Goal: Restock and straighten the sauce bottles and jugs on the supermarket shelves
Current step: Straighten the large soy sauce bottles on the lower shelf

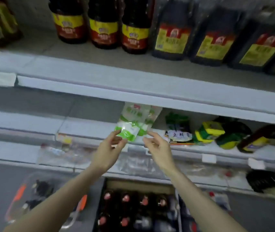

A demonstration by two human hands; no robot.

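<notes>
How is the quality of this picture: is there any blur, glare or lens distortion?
Head view: motion blur softens everything, so bottle labels are unreadable, and whether the left hand grips the green pouch is unclear. Head view: the wide lens bends the shelf edge. Head view: light is dim and flat, darkest over the box below.

The round bottles (104, 25) on the top shelf are dark red-brown, each label yellow above and red below. The square jugs (171, 36) are almost black, their labels yellow under a red band. The shelves (100, 86) are pale grey-white. The pouches (133, 124) are white and clear with bright green patches. The packs (210, 133) are green and yellow. The carton (140, 183) is tan; its bottles (125, 198) are dark with red caps. The basket (20, 193) has orange trim.
</notes>
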